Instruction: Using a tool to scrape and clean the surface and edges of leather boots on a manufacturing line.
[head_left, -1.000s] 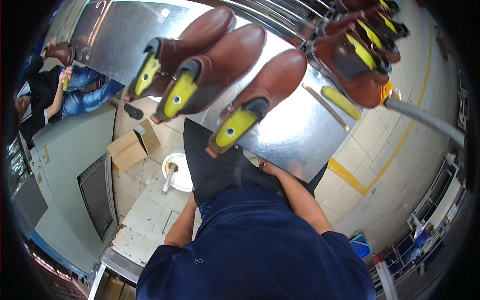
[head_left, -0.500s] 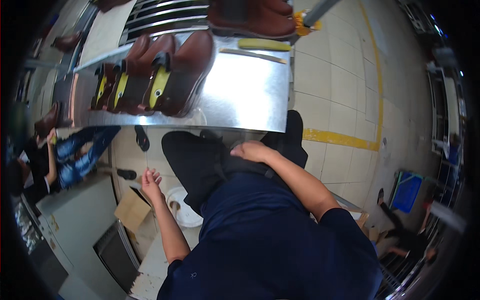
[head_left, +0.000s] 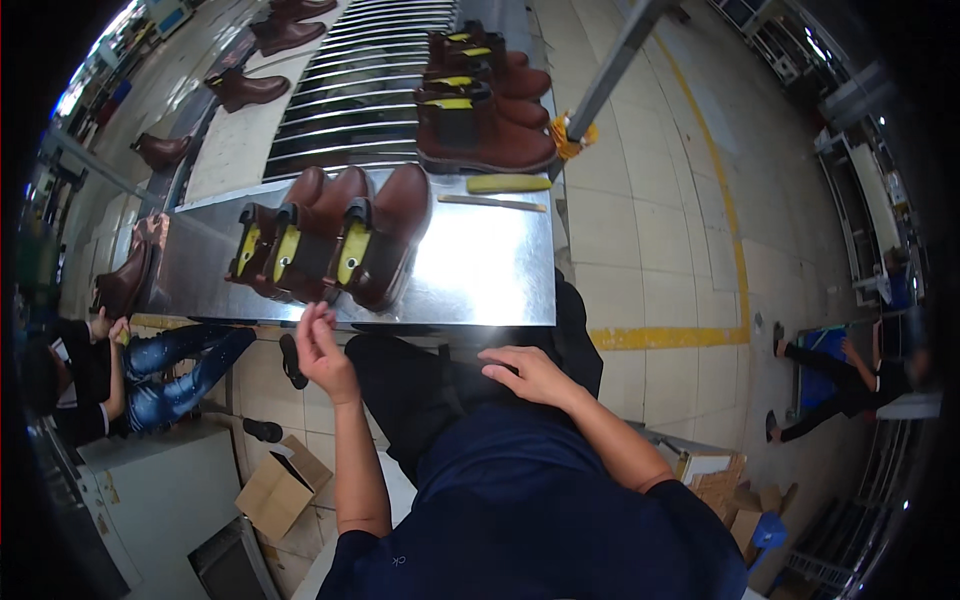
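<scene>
Brown ankle boots (head_left: 322, 238): three stand side by side, left on our table (head_left: 485, 265).
Left grip (head_left: 328, 362): we hold it loosely spread near the boots.
Right grip (head_left: 525, 372): over our black trousers (head_left: 395, 385), thumb parted from fingers.

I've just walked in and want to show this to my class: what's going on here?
A person sits at a metal table, with no object visible in either hand. The left hand is raised at the table's front edge, close to three brown boots with yellow pieces inside; the right hand is over the lap. A yellow strip and a thin stick lie near more brown boots. At left, a co-worker's hands are near another boot.
</scene>
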